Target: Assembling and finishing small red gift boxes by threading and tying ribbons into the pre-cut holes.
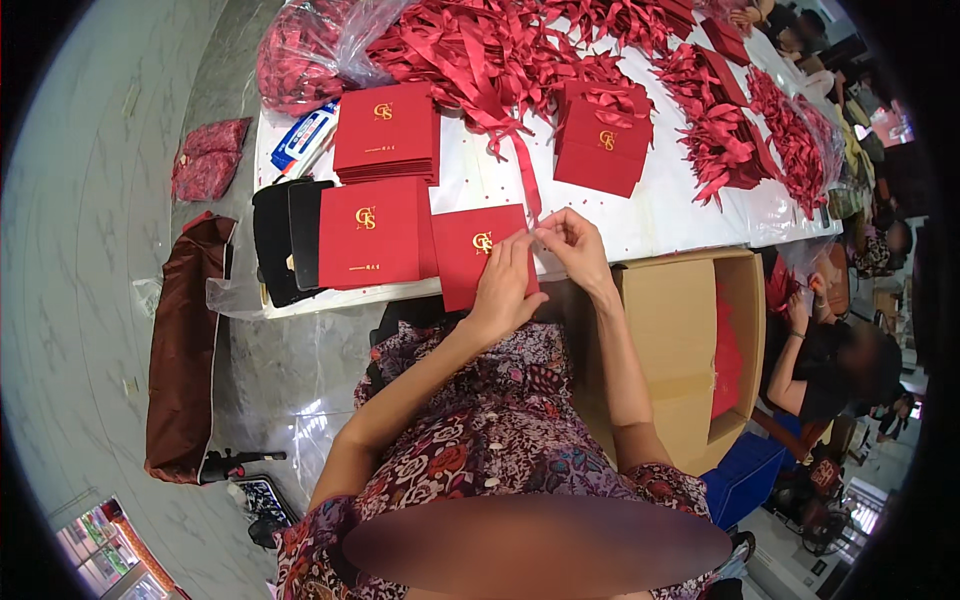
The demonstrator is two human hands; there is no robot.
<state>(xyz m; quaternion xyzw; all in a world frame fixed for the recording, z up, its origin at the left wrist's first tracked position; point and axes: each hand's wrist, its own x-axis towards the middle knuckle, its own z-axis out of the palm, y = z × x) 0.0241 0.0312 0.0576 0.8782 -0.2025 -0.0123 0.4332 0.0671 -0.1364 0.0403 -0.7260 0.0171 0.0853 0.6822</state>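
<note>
A flat red paper bag [462, 270] with a gold emblem lies at the table's near edge in front of me. My left hand [507, 288] rests on its right part with the fingers stretched out and the thumb apart. Just off the bag's right edge, my right hand [575, 250] is closed in a pinch. A red ribbon [525, 175] runs from the heap down to those fingertips, which seem to grip its end. Left of the bag is a stack of similar red bags [368, 235], and behind that stands a taller stack [385, 130].
A large heap of red ribbons [460, 55] covers the table's far side. More red bags [600, 150] lie at the right. A cardboard box [665, 350] stands by the table, near a blue bin [745, 475]. Another person [840, 370] works at the right.
</note>
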